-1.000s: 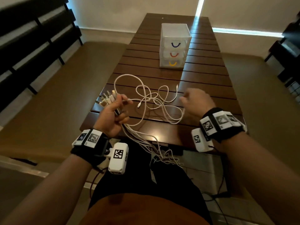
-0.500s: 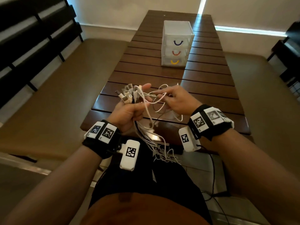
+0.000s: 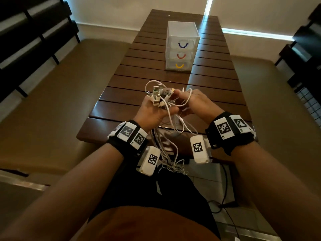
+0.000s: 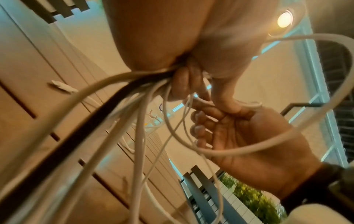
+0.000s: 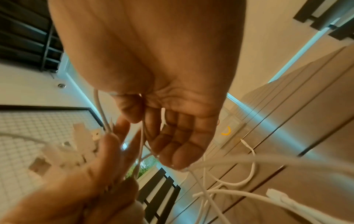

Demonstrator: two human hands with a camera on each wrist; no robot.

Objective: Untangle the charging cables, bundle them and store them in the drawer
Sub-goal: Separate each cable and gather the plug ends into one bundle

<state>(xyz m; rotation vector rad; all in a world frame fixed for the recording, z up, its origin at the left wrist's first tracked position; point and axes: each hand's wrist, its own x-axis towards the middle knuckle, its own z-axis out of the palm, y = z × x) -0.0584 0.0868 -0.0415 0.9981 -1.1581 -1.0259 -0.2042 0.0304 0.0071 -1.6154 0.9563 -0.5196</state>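
**A:** Cables (image 3: 171,108) first, from the head view: you have the white tangle lifted off the table (image 3: 121,94), above its near edge, with the plug ends fanned out of the top of your left hand (image 3: 152,113), which is curled round the gathered strands. The loose tails hang past the near edge toward your lap.

**B:** And your right hand (image 3: 196,105)?

**A:** It has come in against the left, fingertips pinching one strand beside the plugs. A second ago it hovered apart while the loops lay spread on the slats; now nothing rests there, so I judge you are past collecting and into sorting ends. The drawer unit (image 3: 181,47) stands well apart toward the far end, all three drawers shut.

**B:** What does the left wrist view add?

**A:** Your left hand (image 4: 191,50) clamps a fan of white cables (image 4: 138,121) and one dark cord. Your right hand (image 4: 249,136) sits just below, fingers curled, with a white loop across its palm.

**B:** And the right wrist?

**A:** Your right hand (image 5: 162,91) nips a thin strand between thumb and forefinger; the other fingers are only loosely bent. The plugs (image 5: 76,145) are blurred beside your left hand (image 5: 86,189). Bundling and storing remain undone.
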